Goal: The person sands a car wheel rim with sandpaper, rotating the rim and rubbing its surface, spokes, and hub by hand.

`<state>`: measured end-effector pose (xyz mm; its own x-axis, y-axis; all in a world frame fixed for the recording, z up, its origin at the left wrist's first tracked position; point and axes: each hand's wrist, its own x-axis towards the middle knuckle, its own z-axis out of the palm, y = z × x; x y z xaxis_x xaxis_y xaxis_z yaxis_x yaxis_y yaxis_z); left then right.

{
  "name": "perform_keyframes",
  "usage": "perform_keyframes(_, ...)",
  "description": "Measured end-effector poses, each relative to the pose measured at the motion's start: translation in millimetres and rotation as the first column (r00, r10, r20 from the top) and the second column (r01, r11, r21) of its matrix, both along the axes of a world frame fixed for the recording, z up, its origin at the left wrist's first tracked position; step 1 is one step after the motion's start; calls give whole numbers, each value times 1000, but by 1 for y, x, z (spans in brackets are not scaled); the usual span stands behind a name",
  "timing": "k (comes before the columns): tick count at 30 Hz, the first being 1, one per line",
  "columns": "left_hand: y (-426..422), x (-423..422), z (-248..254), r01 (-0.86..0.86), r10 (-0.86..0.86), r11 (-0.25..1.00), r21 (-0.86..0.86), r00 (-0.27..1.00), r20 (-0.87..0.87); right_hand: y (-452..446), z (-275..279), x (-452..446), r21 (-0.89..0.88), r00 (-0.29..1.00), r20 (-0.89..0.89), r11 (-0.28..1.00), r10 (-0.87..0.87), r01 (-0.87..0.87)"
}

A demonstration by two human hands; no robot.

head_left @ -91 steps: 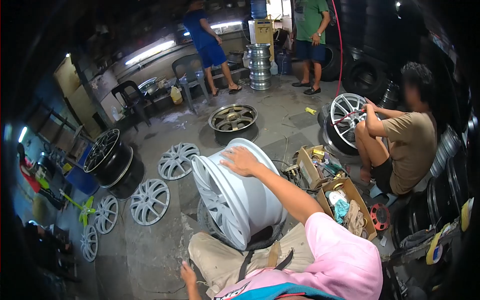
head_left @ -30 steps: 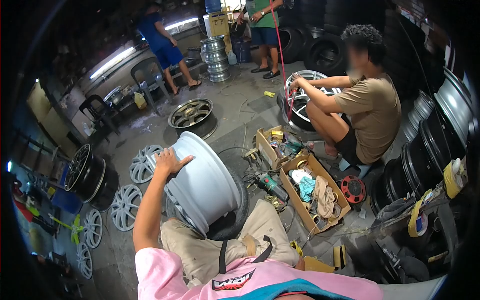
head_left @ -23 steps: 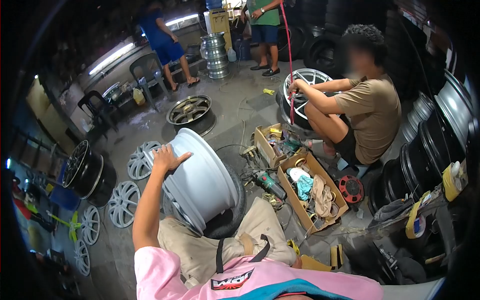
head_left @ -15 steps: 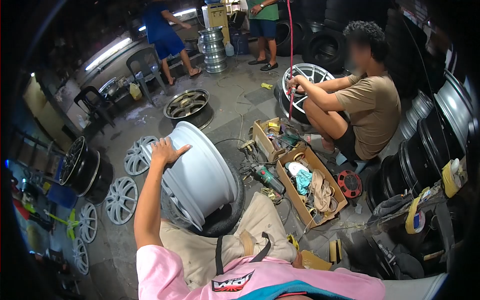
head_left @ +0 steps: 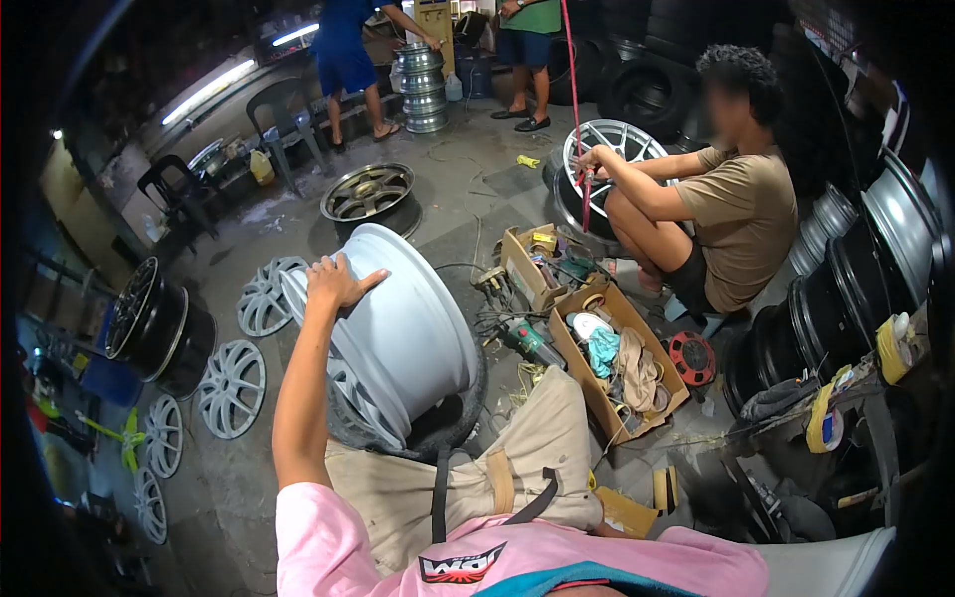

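Note:
A large light-grey wheel rim (head_left: 408,323) stands tilted on a black tyre (head_left: 476,403) in front of my knees, its spoked side facing left. My left hand (head_left: 343,282) grips its upper left edge, fingers hooked over the lip and thumb stretched along the barrel. My right hand is out of view; only the pink sleeve shows on that side. Several flat grey spoked wheel faces (head_left: 233,389) lie on the floor to the left. A bronze-coloured wheel (head_left: 368,194) lies just beyond the grey rim.
At the right, a crouching person (head_left: 741,219) handles a silver wheel (head_left: 612,149) near a red hose. Cardboard boxes of supplies (head_left: 622,383) and a green power tool (head_left: 535,341) lie between us. Two people stand behind, one touching a stack of rims (head_left: 424,90). Black wheels (head_left: 159,328) stand left.
My right hand has left the grey rim and gone out of view; my left hand now holds its edge. The view turned right. The person in blue has reached out to the rim stack.

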<state>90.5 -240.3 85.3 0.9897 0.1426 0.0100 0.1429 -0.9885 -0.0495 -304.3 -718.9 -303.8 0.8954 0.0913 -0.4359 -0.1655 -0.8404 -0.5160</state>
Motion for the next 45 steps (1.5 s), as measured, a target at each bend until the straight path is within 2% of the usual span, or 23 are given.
perform_keyframes(13,7,4,-2,-20,20,1000,-23,1000,-18,3,2,2,-28,999,32,1000,-2,3)
perform_keyframes(18,13,10,-14,33,-35,999,28,997,68,-3,7,-22,-44,999,50,999,5,-2)
perform_keyframes(21,16,19,-14,29,-28,1000,12,999,-40,0,17,-34,-38,1000,4,999,-17,17)
perform_keyframes(32,14,21,-11,-4,5,1000,16,998,-68,14,18,-9,-36,999,-33,999,-11,10)
perform_keyframes(35,11,22,-19,69,-68,997,18,996,-55,19,17,0,-29,999,-27,999,-23,22)
perform_keyframes(37,13,23,-24,219,-219,975,45,976,-3,19,14,0,-32,999,-36,999,-35,34)
perform_keyframes(39,18,13,-26,419,-415,908,-21,904,104,25,19,7,-30,998,-46,998,-48,46)
perform_keyframes(41,33,8,-8,547,-543,783,-297,833,101,22,8,12,-38,996,-63,998,-60,57)
perform_keyframes(43,88,42,12,498,-568,704,-506,823,20,24,7,20,-39,994,-74,997,-75,72)
perform_keyframes(45,83,28,32,313,-325,816,-486,944,61,25,8,39,-42,993,-78,995,-92,88)
